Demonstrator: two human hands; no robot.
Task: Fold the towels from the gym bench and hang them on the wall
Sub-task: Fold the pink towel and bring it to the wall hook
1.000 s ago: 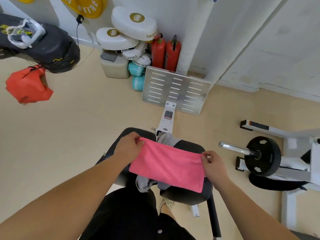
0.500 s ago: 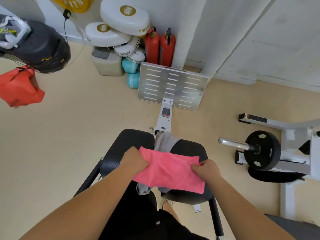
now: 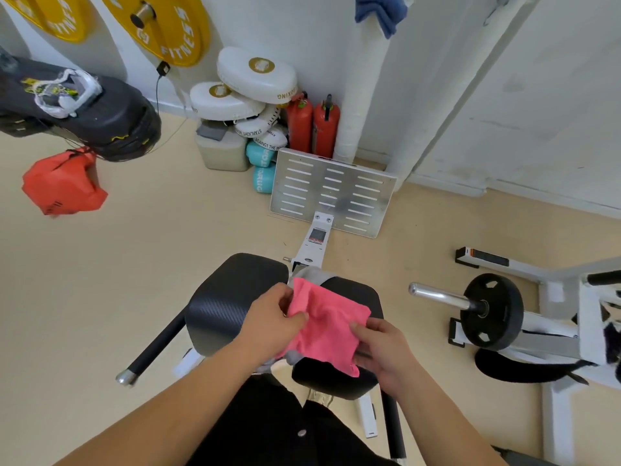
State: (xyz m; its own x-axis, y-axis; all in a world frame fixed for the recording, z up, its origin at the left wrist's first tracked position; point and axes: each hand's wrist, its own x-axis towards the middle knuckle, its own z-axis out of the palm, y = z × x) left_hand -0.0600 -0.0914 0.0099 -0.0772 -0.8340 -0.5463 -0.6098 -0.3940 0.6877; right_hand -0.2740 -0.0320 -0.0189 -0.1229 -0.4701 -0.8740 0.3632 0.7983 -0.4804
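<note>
A pink towel [image 3: 327,322], folded to a small square, is held over the black padded gym bench [image 3: 225,304]. My left hand [image 3: 272,319] pinches its left edge with thumb on top. My right hand [image 3: 383,349] grips its lower right side. A grey towel [image 3: 311,274] lies under the pink one in the gap between the two bench pads, mostly hidden. A blue towel [image 3: 381,10] hangs high on the white wall at the top of the view.
A slotted metal footplate [image 3: 332,193] stands beyond the bench. White boxing pads [image 3: 255,75], two red extinguishers [image 3: 312,127] and yellow weight plates [image 3: 164,25] line the wall. A barbell sleeve with a black plate [image 3: 490,311] sits right. A black punching bag [image 3: 84,109] and red bag [image 3: 64,181] hang left.
My hands have come closer together and the pink towel has been folded from a wide strip to about half its width. The camera has tilted up, showing more wall.
</note>
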